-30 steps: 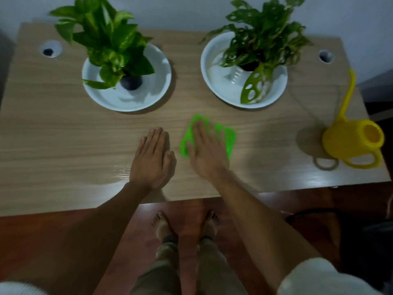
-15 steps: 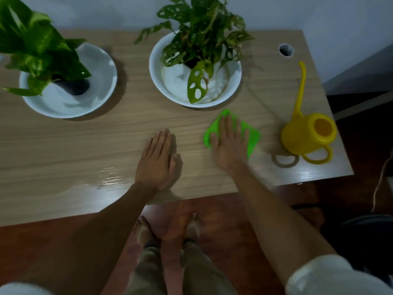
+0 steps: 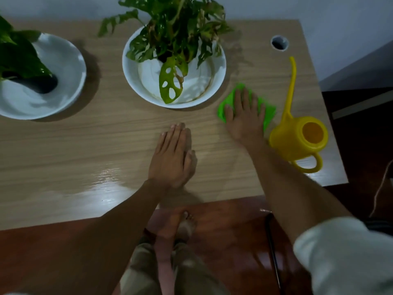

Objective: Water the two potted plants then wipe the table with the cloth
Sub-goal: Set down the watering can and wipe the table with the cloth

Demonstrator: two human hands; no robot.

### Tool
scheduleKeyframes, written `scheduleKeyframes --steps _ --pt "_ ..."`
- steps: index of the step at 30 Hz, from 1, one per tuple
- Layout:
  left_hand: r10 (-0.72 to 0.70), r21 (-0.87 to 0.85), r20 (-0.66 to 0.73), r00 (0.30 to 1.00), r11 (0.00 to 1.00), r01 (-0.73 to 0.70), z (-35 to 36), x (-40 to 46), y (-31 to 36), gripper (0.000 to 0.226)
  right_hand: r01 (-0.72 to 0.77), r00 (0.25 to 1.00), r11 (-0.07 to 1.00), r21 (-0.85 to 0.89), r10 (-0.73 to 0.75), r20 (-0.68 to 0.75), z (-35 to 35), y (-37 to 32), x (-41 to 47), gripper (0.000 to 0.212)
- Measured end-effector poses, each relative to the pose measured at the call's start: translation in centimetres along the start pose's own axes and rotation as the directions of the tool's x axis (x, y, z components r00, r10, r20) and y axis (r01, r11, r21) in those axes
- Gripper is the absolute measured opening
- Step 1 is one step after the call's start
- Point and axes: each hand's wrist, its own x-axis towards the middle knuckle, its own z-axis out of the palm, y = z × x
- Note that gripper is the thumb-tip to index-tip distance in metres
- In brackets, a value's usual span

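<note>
Right hand (image 3: 244, 122) fingers straight and slightly spread, pressed flat on the green cloth (image 3: 266, 111); cloth lies on the wooden table (image 3: 85, 150), its edges showing around the fingers and on the right side of the hand. Cloth sits between the white bowl (image 3: 214, 86) of the right plant (image 3: 178, 24) and the yellow watering can (image 3: 297, 137), close to both; contact with either can't be told. Left hand (image 3: 173, 158) flat on the bare tabletop, fingers straight and together, thumb tucked alongside, holding nothing, near the front edge and apart from the cloth. Watering can upright at the table's right front corner, long thin spout pointing up toward the back, handle loop facing the front edge, right forearm crossing just beside it. Right plant has holed leaves, one hanging down into its bowl. Left plant (image 3: 17, 58) with broad dark leaves sits in a second white bowl (image 3: 70, 60) at the left edge of view, partly cut off. Round cable hole (image 3: 279, 43) in the table's back right corner. Glossy patch on the tabletop left of the left hand. White sleeve (image 3: 340, 256) on the right arm. Bare feet on reddish floor under the table.
</note>
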Motion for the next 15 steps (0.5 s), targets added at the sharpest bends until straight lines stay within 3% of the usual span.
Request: scheduleKeyframes --steps 4,10,12,15 --pt "-0.003 0.025 0.001 1.000 1.000 0.003 0.6 0.0 0.2 0.066 -0.026 0.999 0.999 0.036 0.024 0.047 0.2 -1.2 2.6 0.070" --pt "-0.069 0.003 0.006 0.998 0.998 0.069 1.0 0.8 1.9 0.067 0.250 0.967 0.968 -0.018 -0.249 0.059 1.8 -1.1 -10.3 0.066" --pt "-0.068 0.001 0.008 0.998 0.998 0.068 1.1 1.0 2.4 0.066 0.268 0.963 0.963 -0.028 -0.267 0.041 2.1 0.0 -13.9 0.066" --pt "-0.039 0.007 0.008 0.999 0.999 0.039 0.8 1.0 2.1 0.065 0.243 0.968 0.968 -0.055 -0.239 0.075 1.6 0.9 -12.3 0.068"
